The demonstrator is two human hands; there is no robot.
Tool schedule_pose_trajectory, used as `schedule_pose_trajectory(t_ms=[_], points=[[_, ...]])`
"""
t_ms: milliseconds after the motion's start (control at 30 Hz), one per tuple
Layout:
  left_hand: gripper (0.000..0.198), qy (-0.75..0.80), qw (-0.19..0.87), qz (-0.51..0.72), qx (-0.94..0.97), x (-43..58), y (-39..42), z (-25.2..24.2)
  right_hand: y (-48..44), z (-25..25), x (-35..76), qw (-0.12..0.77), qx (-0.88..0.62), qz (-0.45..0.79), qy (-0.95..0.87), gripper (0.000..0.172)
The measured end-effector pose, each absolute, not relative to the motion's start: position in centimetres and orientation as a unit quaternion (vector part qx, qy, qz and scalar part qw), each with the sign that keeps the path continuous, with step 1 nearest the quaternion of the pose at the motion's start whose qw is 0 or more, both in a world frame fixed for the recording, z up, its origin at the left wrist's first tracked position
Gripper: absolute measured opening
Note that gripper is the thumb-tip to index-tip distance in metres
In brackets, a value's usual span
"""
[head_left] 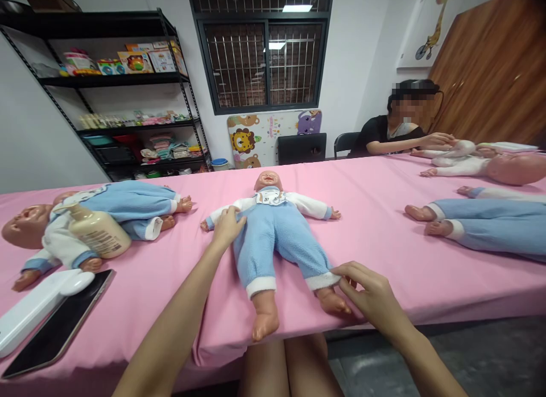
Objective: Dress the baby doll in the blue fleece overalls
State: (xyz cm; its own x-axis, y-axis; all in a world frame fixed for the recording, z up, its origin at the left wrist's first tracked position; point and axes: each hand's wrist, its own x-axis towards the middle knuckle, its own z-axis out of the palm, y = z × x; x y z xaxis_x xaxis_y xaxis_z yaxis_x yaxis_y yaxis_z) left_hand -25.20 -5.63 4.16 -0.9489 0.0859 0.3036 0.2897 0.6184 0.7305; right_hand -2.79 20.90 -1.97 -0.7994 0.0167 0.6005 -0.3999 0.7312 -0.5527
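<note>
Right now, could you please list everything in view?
Tablecloth: one, pink, centre
Centre doll: one, blue-white, middle
Left dolls: apparently two, blue-white, left
Right dolls: two, blue-white, right
Bottle: one, cream, beside left dolls
Screen: one, black, front left
Device: one, white, overlapping screen
Shelving: one, black, back left
Window: one, dark, rear
Cartoon board: one, multicoloured, below window
Chairs: probably two, black, rear
Wardrobe: one, brown, right
Giraffe picture: one, white, upper right
Co-worker: one, black top, right
Legs: two, bare, below tablecloth
Left hand: one, bare, centre doll's side
Right hand: one, bare, centre doll's cuff
</note>
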Motion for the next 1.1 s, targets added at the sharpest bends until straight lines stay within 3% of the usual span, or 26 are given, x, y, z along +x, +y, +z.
schedule_pose_trajectory(t_ms=[67,167,267,367,500,700,800,900,967,1033,1100], points=[[0.040,-0.920,0.126,-0.342,-0.146,-22.4,-6.0,6.4,21.3,-2.2,-2.9,0.259,0.102,0.362,-0.890,0.019],[0.022,-0.896,0.049,-0.321,-0.303,-15.9,-6.6,8.4,21.9,-2.0,-2.9,0.208,0.101,0.371,-0.900,0.021],[0.013,-0.893,-0.019,-0.273,-0.359,-9.9,-6.9,7.1,22.1,-1.6,-2.5,0.173,0.092,0.375,-0.906,0.024],[0.016,-0.893,0.020,-0.297,-0.339,-7.6,-7.4,4.1,22.2,-1.5,-1.9,0.144,0.087,0.380,-0.910,0.028],[0.022,-0.883,0.033,-0.324,-0.338,-8.0,-8.2,2.0,22.3,-1.9,-1.3,0.134,0.059,0.392,-0.908,0.028],[0.022,-0.874,-0.091,-0.314,-0.360,-6.6,-8.4,4.7,22.7,-1.5,-4.5,0.176,-0.037,0.422,-0.888,0.035],[0.023,-0.880,-0.072,-0.310,-0.352,-8.1,-5.0,7.5,22.5,-0.3,-10.0,0.115,-0.066,0.367,-0.921,0.032],[0.027,-0.898,0.029,-0.265,-0.351,-13.1,0.8,9.3,21.9,0.1,-16.2,0.060,-0.070,0.234,-0.968,0.024],[0.025,-0.902,0.079,-0.224,-0.360,-17.4,4.2,8.9,21.4,-0.3,-19.2,0.078,-0.078,0.207,-0.972,0.029],[0.038,-0.923,0.126,-0.202,-0.304,-21.5,5.9,7.4,21.0,-1.1,-21.0,0.116,-0.093,0.191,-0.970,0.035],[0.052,-0.945,0.074,-0.230,-0.219,-24.3,6.0,5.5,20.6,-2.0,-22.2,0.147,-0.097,0.212,-0.961,0.039]])
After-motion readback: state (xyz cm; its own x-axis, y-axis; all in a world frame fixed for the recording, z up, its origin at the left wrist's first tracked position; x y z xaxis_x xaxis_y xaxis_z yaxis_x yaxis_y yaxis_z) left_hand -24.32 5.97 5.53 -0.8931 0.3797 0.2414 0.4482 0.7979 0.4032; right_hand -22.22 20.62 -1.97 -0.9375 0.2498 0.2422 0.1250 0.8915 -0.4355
